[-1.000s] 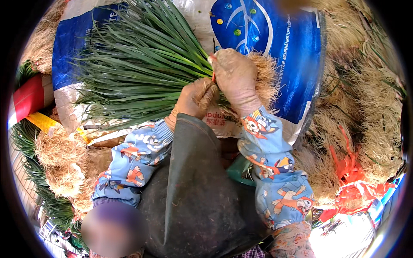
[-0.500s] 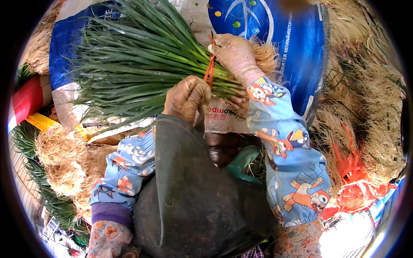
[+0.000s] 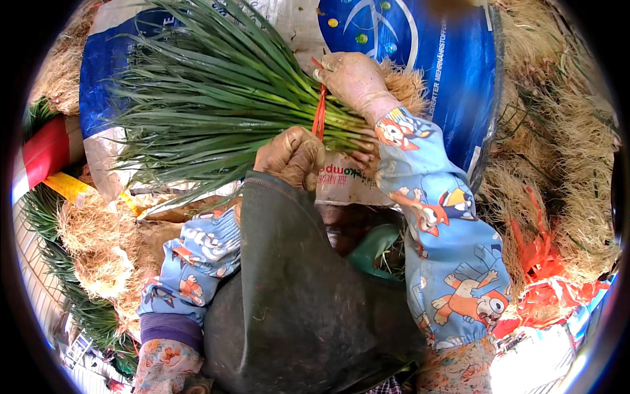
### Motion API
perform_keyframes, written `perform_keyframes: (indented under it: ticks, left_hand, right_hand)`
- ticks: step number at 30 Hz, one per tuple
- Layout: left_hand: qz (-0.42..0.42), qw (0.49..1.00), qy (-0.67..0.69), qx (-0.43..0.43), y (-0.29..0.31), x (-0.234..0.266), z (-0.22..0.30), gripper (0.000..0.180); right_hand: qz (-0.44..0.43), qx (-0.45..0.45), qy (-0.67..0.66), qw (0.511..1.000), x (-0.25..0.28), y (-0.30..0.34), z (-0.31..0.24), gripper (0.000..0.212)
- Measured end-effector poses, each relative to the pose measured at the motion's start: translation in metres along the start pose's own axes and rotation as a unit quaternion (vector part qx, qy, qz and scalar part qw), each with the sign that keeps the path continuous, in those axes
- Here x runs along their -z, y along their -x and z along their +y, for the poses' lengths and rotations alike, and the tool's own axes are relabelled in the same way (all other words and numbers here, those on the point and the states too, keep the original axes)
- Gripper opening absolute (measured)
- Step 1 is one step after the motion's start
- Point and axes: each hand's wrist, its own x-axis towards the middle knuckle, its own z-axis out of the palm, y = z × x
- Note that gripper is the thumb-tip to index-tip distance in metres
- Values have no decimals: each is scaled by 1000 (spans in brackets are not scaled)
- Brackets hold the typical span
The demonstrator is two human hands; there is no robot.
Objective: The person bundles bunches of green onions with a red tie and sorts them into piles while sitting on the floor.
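Note:
A bundle of scallions [image 3: 216,108] lies across a sack, its long green leaves fanned to the left and its pale stems and roots to the right. Red plastic string [image 3: 319,113] crosses the stems in a taut band. At the near side, my left hand [image 3: 291,157] is closed in a fist where the string's lower end runs in. My right hand [image 3: 354,77] lies over the far side of the stems, thumb and fingers pinching the upper end of the string. Its forearm hides part of the roots.
Under the bundle is a blue and white sack [image 3: 453,79]. Rooty bunches are heaped on the right [image 3: 564,144], near tangled red string [image 3: 541,262]. More root bunches [image 3: 98,256] lie at left, beside a yellow strap [image 3: 69,188]. A dark apron [image 3: 308,295] covers my lap.
My left fist has shifted slightly down, toward me. My right hand has moved a little left, and the string looks more upright between both hands.

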Motion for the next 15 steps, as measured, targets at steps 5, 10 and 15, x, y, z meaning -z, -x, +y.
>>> perform_keyframes:
  ticks: [5, 10, 15]
  left_hand:
    - [51, 996, 56, -54, -12, 35, 1, 34]
    - [12, 999, 43, 25, -7, 4, -6, 28]
    - [41, 999, 32, 13, 1, 11, 2, 26]
  right_hand:
    - [-81, 94, 63, 990, 48, 7, -89, 27]
    - [-49, -26, 58, 997, 47, -2, -35, 29]
    - [-57, -102, 32, 993, 15, -9, -17, 33]
